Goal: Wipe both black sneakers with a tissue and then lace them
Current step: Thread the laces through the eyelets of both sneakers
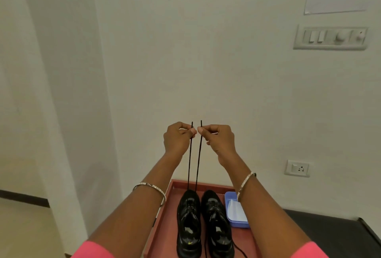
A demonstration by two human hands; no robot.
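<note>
**Free room around the red tray (171, 226)**

On the tray the left sneaker (189, 222) and right sneaker (216, 226) stand almost touching. A blue box (237, 210) lies just beside the right one, so there is no passage between them. A bare strip is open along the tray's left rim. Above the tray two tight lace strands (189, 165) rise from the left sneaker to the left hand (177, 138) and right hand (218, 140), with only a thin gap between. Behind the tray the wall (185, 61) closes the way.

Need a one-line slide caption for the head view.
Left hand and right hand each pinch one end of the lace, held taut above a black sneaker on a red-brown tray.
</note>
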